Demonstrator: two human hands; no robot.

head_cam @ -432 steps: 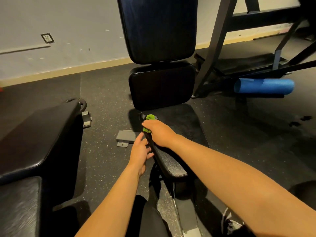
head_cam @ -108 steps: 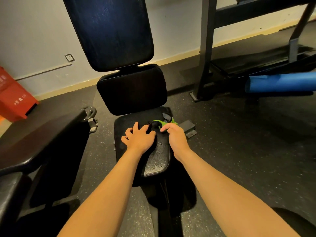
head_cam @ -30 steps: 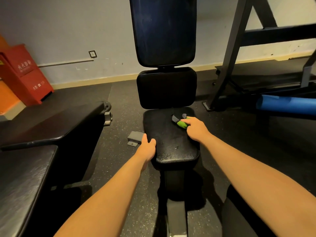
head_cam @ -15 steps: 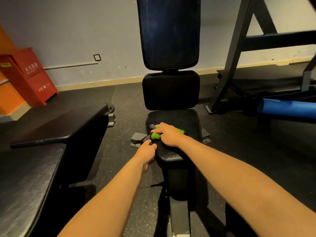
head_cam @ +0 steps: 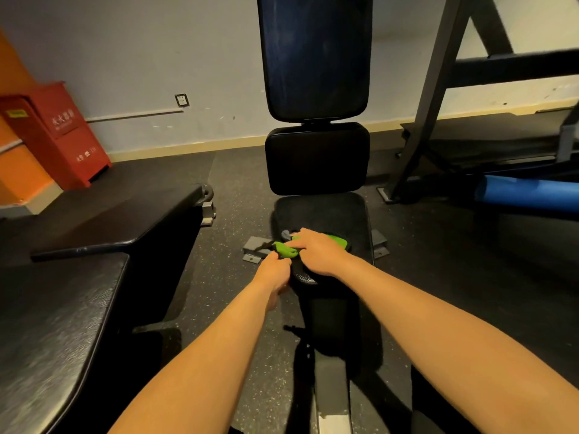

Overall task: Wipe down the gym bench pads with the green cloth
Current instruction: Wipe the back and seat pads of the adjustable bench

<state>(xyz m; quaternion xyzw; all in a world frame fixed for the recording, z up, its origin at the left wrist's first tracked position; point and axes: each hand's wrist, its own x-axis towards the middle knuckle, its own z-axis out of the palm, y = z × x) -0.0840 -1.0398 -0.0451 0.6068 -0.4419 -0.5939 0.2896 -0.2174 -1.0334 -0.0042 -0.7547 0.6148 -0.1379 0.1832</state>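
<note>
The right hand (head_cam: 316,252) presses the cloth (head_cam: 283,249) onto the left side of the seat (head_cam: 319,211), fingers nearly straight, hiding most of it. The left hand (head_cam: 273,271) grips the seat at its left edge, fingers curled, their tips hidden underneath.

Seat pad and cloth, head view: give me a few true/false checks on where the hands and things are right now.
1. The right hand presses the green cloth onto the seat pad. True.
2. The left hand hangs free in the air. False: it grips the seat pad's left front edge.
3. The cloth lies on the upper back pad. False: it lies on the seat pad.
4. A blue foam roller lies on the right. True.
5. The red cabinet stands on the right. False: it stands on the left, by the wall.
</note>
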